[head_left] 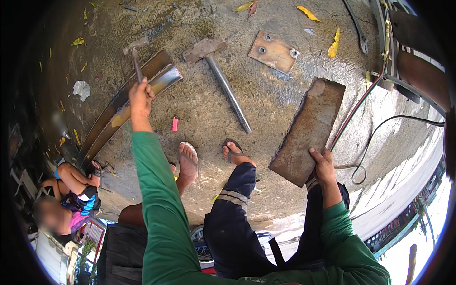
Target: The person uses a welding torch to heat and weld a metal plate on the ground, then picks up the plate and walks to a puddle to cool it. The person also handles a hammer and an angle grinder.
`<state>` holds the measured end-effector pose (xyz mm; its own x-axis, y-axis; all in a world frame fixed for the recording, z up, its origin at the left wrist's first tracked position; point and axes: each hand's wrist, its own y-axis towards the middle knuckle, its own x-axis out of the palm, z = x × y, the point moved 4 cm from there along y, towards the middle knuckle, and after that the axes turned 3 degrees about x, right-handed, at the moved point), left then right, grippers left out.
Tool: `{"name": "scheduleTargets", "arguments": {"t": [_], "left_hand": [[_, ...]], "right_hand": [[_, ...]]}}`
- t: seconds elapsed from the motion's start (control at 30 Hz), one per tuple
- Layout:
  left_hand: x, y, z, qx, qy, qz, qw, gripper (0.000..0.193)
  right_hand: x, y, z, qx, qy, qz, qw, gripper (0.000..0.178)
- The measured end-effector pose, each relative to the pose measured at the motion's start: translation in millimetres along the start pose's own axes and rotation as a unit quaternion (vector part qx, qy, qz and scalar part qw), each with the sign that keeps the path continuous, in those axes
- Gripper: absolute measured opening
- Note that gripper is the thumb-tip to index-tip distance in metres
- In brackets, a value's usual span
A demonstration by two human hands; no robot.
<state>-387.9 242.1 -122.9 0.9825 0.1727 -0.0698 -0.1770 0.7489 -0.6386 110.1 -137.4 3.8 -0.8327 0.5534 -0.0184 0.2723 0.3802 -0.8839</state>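
My left hand is closed around the handle of a small hammer, whose head points away from me over the concrete floor. Below and beside that hand lies a long, curved steel channel, partly rusty. In my right hand is a rectangular rusty steel plate, gripped at its near right edge with the thumb on top. The plate slants up and away from my right leg. Between my hands a sledgehammer with a metal pipe handle lies on the floor.
A small steel plate with nuts lies farther off. At the upper right are a wrench, red and green hoses and a black cable. One person's sandalled foot is close by; another person sits at the left.
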Motion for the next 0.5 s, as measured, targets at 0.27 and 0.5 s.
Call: {"name": "scheduleTargets", "arguments": {"t": [0.27,0.5], "left_hand": [[188.3,-118.8,-57.4,0.035,0.213,-0.126,0.968,0.027],[285.9,-132.2,-89.8,0.182,0.557,-0.059,0.808,0.039]], "right_hand": [[-63.6,94.1,29.8,-0.298,-0.517,0.171,0.784,0.042],[-77.6,125.9,20.9,-0.035,-0.386,0.040,0.921,0.049]]}}
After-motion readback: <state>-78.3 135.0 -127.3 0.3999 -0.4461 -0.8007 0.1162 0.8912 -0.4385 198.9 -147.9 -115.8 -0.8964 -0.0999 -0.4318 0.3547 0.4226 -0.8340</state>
